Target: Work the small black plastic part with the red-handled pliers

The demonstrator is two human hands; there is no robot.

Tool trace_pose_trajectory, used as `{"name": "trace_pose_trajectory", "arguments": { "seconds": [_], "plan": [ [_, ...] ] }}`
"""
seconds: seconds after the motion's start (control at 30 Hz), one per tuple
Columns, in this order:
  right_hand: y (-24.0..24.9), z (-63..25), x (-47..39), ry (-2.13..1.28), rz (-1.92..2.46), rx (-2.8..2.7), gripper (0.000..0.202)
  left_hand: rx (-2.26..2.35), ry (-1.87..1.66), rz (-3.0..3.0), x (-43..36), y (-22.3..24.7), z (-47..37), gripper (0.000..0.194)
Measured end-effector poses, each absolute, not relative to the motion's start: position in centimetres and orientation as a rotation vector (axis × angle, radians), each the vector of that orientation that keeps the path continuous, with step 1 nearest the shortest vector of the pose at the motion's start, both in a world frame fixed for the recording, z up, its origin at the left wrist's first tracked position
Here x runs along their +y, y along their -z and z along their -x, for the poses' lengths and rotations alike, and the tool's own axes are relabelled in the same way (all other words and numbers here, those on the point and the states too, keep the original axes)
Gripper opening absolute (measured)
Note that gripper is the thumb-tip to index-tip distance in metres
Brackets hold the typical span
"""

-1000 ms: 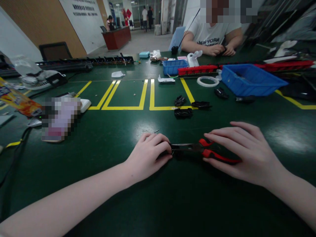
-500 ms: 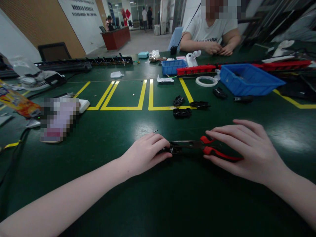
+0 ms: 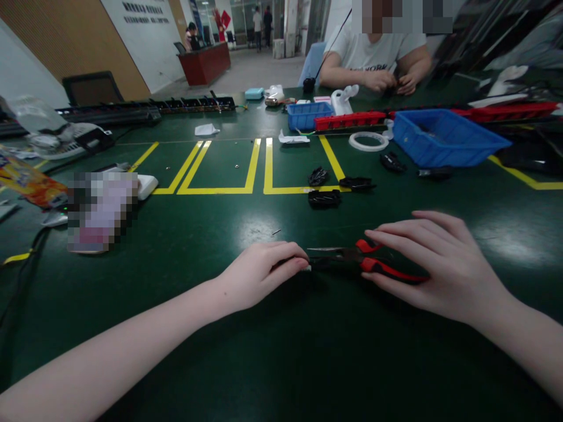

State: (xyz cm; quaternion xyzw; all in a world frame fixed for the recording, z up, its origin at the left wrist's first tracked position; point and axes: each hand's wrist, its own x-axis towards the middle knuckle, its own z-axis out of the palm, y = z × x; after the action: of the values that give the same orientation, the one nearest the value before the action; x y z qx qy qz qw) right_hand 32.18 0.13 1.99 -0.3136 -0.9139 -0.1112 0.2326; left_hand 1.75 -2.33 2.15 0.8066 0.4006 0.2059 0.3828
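My left hand (image 3: pixel 261 272) is closed in a pinch, thumb against forefinger. It holds a small black part, mostly covered by the fingers; only a pale bit (image 3: pixel 308 268) shows at the thumb tip. My right hand (image 3: pixel 444 266) is closed round the red-and-black handles of long-nose pliers (image 3: pixel 353 254). Their jaws are spread and point left, close to the left fingertips. Whether a jaw touches the part, I cannot tell. A thin metal pin (image 3: pixel 276 232) lies on the table just beyond the left hand.
Several black parts (image 3: pixel 324 199) lie ahead by yellow tape lines. Farther off are a blue bin (image 3: pixel 448 140), a tape roll (image 3: pixel 368 141) and red strips (image 3: pixel 349 121). A phone (image 3: pixel 108 211) is at the left. Another person (image 3: pixel 378 58) sits opposite, hands together.
The black part, visible between the left fingertips and the jaws before, is now mostly hidden in the left hand. The left fingers have shifted slightly right; the pliers stay nearly in place.
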Motion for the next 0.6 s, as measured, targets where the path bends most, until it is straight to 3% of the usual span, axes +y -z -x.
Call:
{"name": "trace_pose_trajectory", "arguments": {
  "seconds": [0.6],
  "plan": [
    [-1.2, -31.5, 0.3, 0.197, 0.851, -2.542, 0.043, 1.025, -0.714, -1.182, -1.4, -1.7, 0.5, 0.047]
  ]
}}
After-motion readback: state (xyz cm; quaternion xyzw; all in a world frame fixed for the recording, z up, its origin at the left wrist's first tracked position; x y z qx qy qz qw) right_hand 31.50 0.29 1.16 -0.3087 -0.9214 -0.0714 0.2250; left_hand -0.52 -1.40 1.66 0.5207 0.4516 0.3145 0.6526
